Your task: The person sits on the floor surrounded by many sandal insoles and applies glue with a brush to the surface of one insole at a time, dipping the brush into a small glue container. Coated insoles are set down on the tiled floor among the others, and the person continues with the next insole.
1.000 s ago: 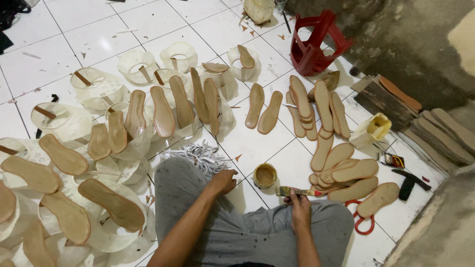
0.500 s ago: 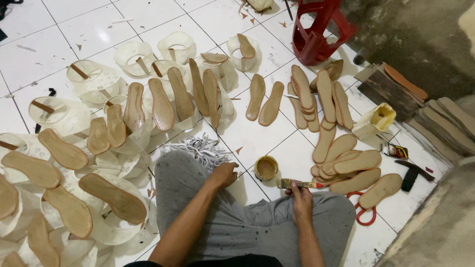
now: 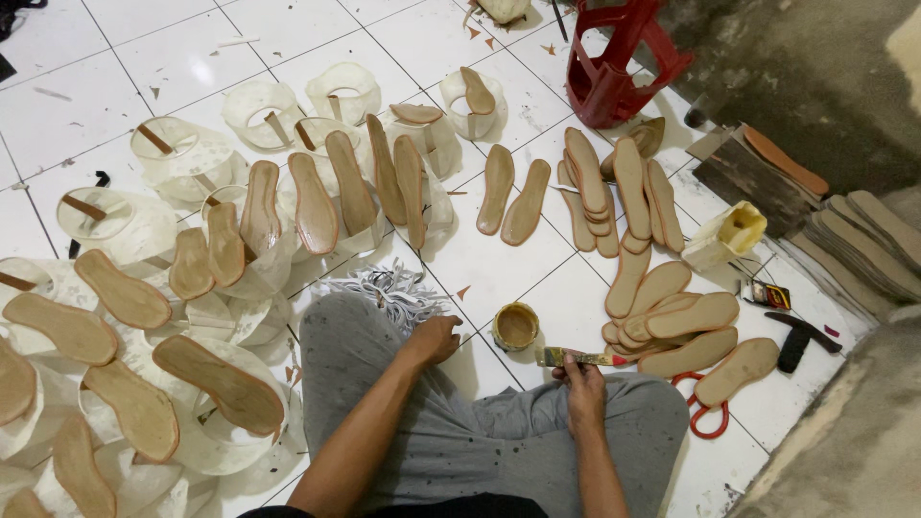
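Right hand (image 3: 583, 391) grips a glue brush (image 3: 581, 358) just beside the small glue tin (image 3: 515, 325); left hand (image 3: 434, 339) rests curled on the knee, holding nothing. Many tan insoles (image 3: 314, 204) already lie spread on white rings at left; a stack of insoles (image 3: 674, 317) at right looks still to be coated.

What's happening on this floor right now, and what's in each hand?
A person sits on the white tiled floor among rows of tan shoe insoles. The right hand holds a brush, its bristles pointing toward a small round glue pot. The left hand rests curled on the grey-trousered knee, beside a bundle of white straps. Red-handled scissors lie at the right.
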Action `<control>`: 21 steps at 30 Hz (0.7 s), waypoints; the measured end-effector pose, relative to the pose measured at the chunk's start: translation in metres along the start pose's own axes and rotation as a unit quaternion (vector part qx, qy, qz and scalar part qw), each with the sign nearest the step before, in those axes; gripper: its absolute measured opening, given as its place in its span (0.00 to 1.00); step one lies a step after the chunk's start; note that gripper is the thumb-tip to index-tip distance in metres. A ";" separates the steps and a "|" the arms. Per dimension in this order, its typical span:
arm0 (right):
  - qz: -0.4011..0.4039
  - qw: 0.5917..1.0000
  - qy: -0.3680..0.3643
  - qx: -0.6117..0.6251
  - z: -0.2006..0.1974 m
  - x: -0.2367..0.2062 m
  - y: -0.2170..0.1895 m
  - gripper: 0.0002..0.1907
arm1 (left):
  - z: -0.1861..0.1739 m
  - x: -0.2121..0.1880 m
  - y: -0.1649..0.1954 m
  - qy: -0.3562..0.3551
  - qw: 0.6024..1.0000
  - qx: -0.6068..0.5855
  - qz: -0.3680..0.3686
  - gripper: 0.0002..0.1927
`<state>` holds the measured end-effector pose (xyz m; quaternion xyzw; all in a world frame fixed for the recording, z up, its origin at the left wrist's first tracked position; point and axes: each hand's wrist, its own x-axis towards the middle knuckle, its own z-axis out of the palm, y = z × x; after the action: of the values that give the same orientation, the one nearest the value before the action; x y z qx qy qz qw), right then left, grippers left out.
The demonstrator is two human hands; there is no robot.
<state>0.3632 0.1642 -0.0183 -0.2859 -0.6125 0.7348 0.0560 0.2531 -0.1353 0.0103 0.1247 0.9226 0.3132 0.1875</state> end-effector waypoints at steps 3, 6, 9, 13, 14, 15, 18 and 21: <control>-0.009 1.000 -0.007 0.004 -0.001 0.001 0.001 0.15 | -0.001 0.000 0.001 0.003 1.000 -0.006 -0.007 0.21; -0.011 1.000 -0.004 -0.009 -0.002 0.003 0.001 0.16 | -0.002 -0.001 0.002 0.011 1.000 -0.006 0.012 0.21; -0.008 1.000 -0.004 -0.017 -0.001 0.003 -0.001 0.16 | -0.003 -0.001 0.001 0.007 1.000 -0.019 0.009 0.21; 0.001 1.000 -0.001 -0.017 0.000 -0.001 -0.002 0.16 | -0.001 -0.003 0.000 0.016 1.000 -0.014 0.015 0.21; 0.000 1.000 -0.002 -0.012 0.000 -0.001 -0.002 0.16 | -0.001 -0.002 -0.001 0.017 1.000 -0.013 0.017 0.20; -0.002 1.000 0.000 -0.012 0.000 -0.002 -0.002 0.15 | 0.000 -0.002 -0.001 0.018 1.000 -0.013 0.017 0.20; -0.008 1.000 0.002 -0.010 0.001 -0.002 -0.001 0.15 | 0.002 -0.001 -0.002 0.016 1.000 -0.010 0.012 0.20; -0.010 1.000 0.000 -0.011 0.000 -0.001 0.000 0.15 | 0.002 0.001 -0.002 0.016 1.000 -0.012 0.011 0.21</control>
<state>0.3633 0.1636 -0.0176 -0.2804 -0.6230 0.7277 0.0601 0.2534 -0.1356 0.0071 0.1282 0.9202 0.3279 0.1710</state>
